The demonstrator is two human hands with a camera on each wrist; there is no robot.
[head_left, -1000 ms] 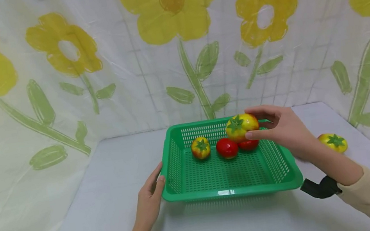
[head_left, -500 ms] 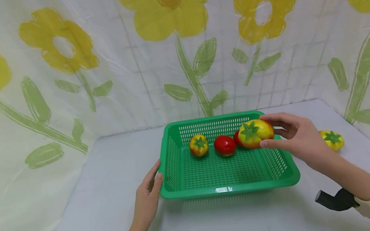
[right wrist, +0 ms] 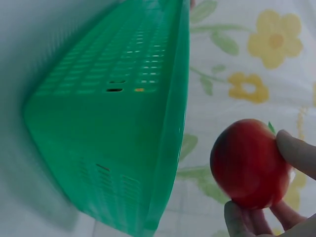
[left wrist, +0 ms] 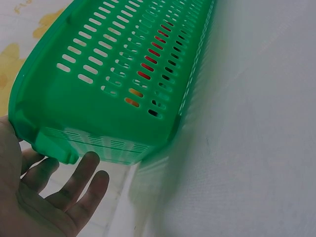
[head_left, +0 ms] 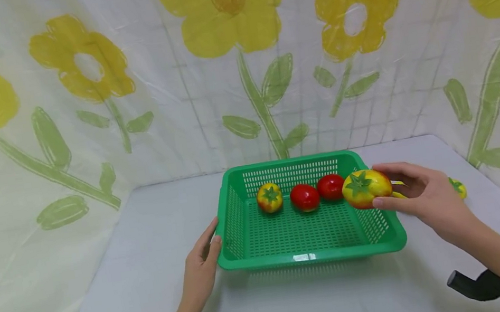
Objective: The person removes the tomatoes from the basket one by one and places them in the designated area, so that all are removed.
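Observation:
A green plastic basket (head_left: 309, 257) stands on the table. My left hand (head_left: 200, 267) holds its left end; in the left wrist view the fingers (left wrist: 89, 195) bend below the rim tab (left wrist: 57, 148). My right hand (head_left: 433, 199) pinches a yellow-and-red tomato (head_left: 367, 188) between thumb and fingertips, above the basket's right end. From the right wrist view this tomato's underside (right wrist: 251, 165) is red, and it is raised past the rim. Inside the basket lie a small yellow-and-red tomato (head_left: 269, 198) and two red tomatoes, one central (head_left: 305, 197), one behind (head_left: 330, 187).
Behind my right hand, a yellow tomato (head_left: 459, 188) with green leaves lies on the table, mostly hidden. A bit of yellow also shows between the right fingers. The white tabletop (head_left: 152, 276) ends at a flower-printed curtain (head_left: 170, 135).
My right hand has moved right and toward me with the tomato, from over the basket's back to its right end. The rear red tomato is uncovered. My left hand stays put.

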